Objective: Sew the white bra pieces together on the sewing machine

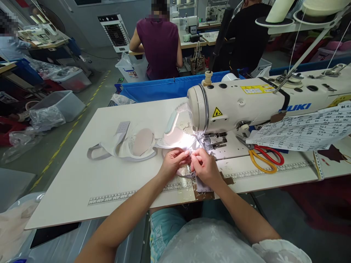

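Note:
A pale bra point(142, 142) lies across the white table, its hook-and-eye end and band toward the left and its other end by the sewing machine point(236, 102). Just in front of the machine's lit needle area, my left hand point(175, 160) pinches the bra's edge. Close beside it, my right hand point(204, 166) has its fingers closed on the same part of the bra, the fingertips almost meeting the left ones. What exactly lies between the fingertips is too small to make out. A strip of the fabric hangs below the hands near the table's front edge.
Scissors point(264, 157) with red and orange handles lie right of the needle area. A handwritten paper sheet point(304, 128) hangs along the machine. A printed ruler point(115, 197) runs along the table front. Beyond a blue cloth trough point(164, 87), other people sit at machines.

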The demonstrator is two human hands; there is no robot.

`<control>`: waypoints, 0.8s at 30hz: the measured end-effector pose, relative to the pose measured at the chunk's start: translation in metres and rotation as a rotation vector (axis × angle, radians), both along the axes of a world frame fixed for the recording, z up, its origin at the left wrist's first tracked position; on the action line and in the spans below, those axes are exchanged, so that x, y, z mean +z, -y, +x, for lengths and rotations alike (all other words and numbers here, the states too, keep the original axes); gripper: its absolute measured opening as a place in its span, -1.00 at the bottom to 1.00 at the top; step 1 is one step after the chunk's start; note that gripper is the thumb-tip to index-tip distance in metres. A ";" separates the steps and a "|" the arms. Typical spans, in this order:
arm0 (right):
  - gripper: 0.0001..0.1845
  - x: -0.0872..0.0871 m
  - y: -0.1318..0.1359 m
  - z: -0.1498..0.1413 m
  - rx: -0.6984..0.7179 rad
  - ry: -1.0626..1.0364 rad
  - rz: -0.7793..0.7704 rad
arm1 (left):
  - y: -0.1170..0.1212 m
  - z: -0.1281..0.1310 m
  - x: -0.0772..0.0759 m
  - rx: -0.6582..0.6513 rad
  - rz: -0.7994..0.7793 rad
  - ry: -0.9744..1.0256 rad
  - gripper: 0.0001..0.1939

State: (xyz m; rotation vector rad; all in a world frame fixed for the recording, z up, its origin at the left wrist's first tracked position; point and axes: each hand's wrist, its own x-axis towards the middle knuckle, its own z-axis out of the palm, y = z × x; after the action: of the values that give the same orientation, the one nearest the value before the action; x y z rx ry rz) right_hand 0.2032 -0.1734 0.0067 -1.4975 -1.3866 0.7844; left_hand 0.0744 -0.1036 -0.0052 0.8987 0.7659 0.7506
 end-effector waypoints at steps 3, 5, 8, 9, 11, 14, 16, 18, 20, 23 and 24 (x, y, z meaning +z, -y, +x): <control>-0.86 0.000 0.000 0.000 -0.003 -0.003 0.005 | 0.000 0.000 0.000 0.000 -0.003 -0.002 -0.75; -0.86 -0.001 0.000 0.000 -0.002 -0.004 0.005 | 0.000 0.000 0.000 -0.001 -0.008 -0.004 -0.74; -0.86 -0.001 0.000 0.000 -0.001 -0.005 0.004 | 0.000 0.000 0.000 -0.003 -0.009 -0.006 -0.73; -0.86 -0.001 0.000 0.000 -0.001 -0.004 0.004 | 0.000 0.000 0.000 -0.004 -0.009 -0.007 -0.73; -0.86 -0.001 0.000 0.000 -0.001 0.001 0.006 | 0.000 0.000 -0.001 -0.001 -0.008 -0.006 -0.73; -0.85 0.000 -0.001 0.000 -0.006 0.007 0.005 | -0.001 0.000 -0.002 0.002 -0.012 0.003 -0.73; -0.85 0.000 -0.001 0.000 -0.005 0.005 0.000 | -0.001 0.000 -0.002 0.002 -0.010 0.009 -0.73; -0.85 0.001 -0.001 0.000 -0.003 -0.006 -0.008 | -0.001 0.000 -0.003 0.004 -0.007 0.010 -0.74; -0.85 0.002 -0.001 0.000 -0.002 -0.023 -0.021 | -0.001 0.001 -0.003 0.012 -0.005 0.006 -0.73; -0.85 0.003 -0.001 0.000 0.000 -0.050 -0.046 | -0.001 0.001 -0.003 0.021 -0.010 0.003 -0.72; -0.85 0.003 -0.002 0.000 0.001 -0.058 -0.053 | 0.000 0.001 -0.003 0.019 -0.012 0.002 -0.72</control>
State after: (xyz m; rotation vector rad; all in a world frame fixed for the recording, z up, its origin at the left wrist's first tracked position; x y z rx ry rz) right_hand 0.2035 -0.1719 0.0099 -1.5036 -1.3328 0.8643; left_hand 0.0752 -0.1031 -0.0081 0.8813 0.7773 0.7625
